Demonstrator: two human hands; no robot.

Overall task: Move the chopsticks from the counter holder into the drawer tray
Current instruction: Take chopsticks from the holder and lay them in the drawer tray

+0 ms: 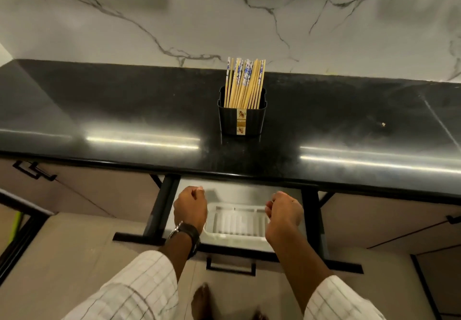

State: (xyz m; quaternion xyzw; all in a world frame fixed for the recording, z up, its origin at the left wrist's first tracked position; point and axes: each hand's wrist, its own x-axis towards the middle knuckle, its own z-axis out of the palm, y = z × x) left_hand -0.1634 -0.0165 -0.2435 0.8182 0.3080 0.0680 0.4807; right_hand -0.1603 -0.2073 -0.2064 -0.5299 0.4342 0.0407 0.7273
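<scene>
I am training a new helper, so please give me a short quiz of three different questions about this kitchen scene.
1. True or false: the chopsticks stand in the black holder on the counter.
2. What lies in the open drawer?
3. Which hand wears a watch: A left, B right?

Key: 1 true. 2 an empty white tray. 3 A.
</scene>
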